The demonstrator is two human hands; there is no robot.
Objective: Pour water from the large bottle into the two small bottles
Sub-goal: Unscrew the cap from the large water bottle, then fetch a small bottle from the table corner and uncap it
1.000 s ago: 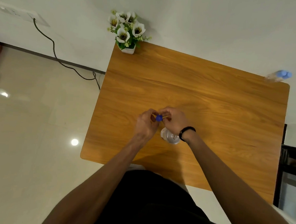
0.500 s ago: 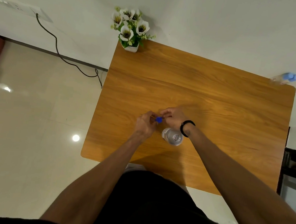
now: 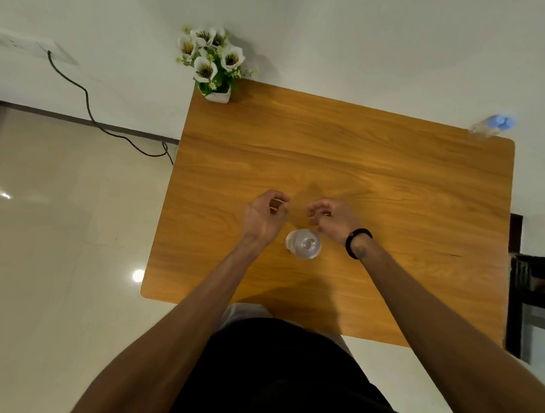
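Note:
The large clear bottle (image 3: 303, 243) stands upright near the middle of the wooden table (image 3: 395, 189), seen from above with no cap on its mouth. My left hand (image 3: 265, 215) hovers just left of it and beyond, its fingers loosely curled around a gap that shows the table. Just right of the bottle and beyond is my right hand (image 3: 331, 218), fingers curled inward; whether it holds anything is hidden. The blue cap is out of sight. Small clear bottles with blue caps (image 3: 491, 126) stand at the table's far right corner.
A white pot of white flowers (image 3: 215, 63) sits on the far left corner of the table. A dark shelf unit (image 3: 536, 289) stands off the right edge. A cable (image 3: 87, 109) runs down the wall to the tiled floor on the left.
My hands were together holding a small blue cap beyond the bottle; they have now moved apart to either side, and the cap is no longer visible.

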